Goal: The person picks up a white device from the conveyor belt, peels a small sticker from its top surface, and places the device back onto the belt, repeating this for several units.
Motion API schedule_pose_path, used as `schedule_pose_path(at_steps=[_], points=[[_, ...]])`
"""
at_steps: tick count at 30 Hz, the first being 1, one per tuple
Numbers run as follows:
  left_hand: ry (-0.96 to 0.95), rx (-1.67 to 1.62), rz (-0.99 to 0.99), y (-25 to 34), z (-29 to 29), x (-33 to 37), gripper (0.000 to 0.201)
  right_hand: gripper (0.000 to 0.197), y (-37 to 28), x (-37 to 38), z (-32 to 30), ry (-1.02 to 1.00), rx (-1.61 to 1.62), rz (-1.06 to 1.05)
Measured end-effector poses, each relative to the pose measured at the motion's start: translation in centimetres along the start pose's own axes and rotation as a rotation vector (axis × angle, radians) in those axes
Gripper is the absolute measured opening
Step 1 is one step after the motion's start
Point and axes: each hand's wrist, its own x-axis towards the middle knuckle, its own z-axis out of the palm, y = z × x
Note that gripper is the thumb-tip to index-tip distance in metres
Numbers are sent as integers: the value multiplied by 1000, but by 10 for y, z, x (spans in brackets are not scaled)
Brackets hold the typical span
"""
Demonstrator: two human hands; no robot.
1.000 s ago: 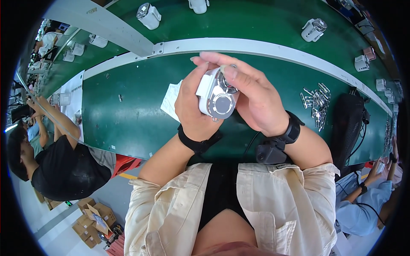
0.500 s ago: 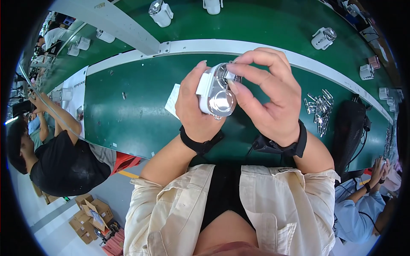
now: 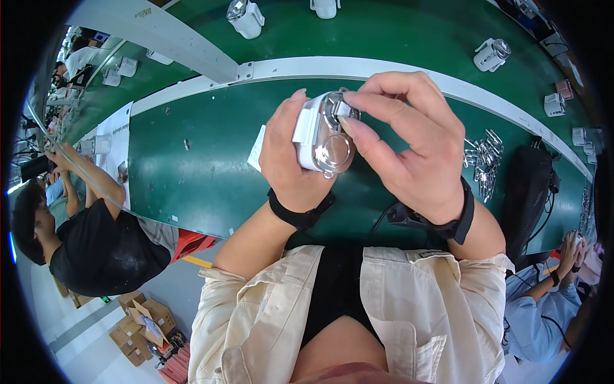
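My left hand (image 3: 281, 153) is wrapped round a white case (image 3: 309, 136) with a clear, rounded front and a shiny round window, held tilted above the green table. At the far end of this case, the thumb and forefinger of my right hand (image 3: 412, 137) come together in a pinch. A small pale, shiny piece (image 3: 344, 109) shows between those fingertips; its exact kind is too small to tell. A loose heap of shiny metal clips (image 3: 486, 163) lies to the right of my right hand. Partly behind my left hand is a white paper (image 3: 257, 148).
A black mesh-covered object (image 3: 528, 185) with cables stands on the table's right. Beyond the white rail (image 3: 358, 66), similar white cases (image 3: 245, 20) are spread over a green surface. Co-workers sit at left (image 3: 105, 237) and right (image 3: 543, 307). Cardboard boxes (image 3: 137, 326) lie on the floor.
My right hand has shifted slightly right, its fingertips still at the far end of the case. The case has turned a little in my left hand's grasp.
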Motion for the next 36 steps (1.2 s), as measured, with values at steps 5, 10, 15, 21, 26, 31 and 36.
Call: schedule_pose_path(at_steps=[5, 10, 15, 21, 26, 31, 36], points=[[9, 53, 62, -2, 1, 2, 63, 25, 3, 4, -4, -25, -51, -92], [-4, 62, 82, -2, 1, 2, 61, 24, -2, 5, -7, -32, -149, -111], [-1, 101, 107, 3, 1, 6, 60, 24, -11, 3, -12, -60, -235, -78], [23, 175, 203, 3, 3, 9, 59, 25, -12, -1, -10, -103, -295, -32], [37, 210, 249, -1, 5, 8, 58, 23, -19, -1, -16, -185, -372, -2], [-58, 160, 149, 2, -1, 8, 60, 25, -17, 4, -22, -294, -281, 37], [-173, -207, -235, 13, -2, 6, 66, 30, 15, 12, -21, -256, 262, 235]])
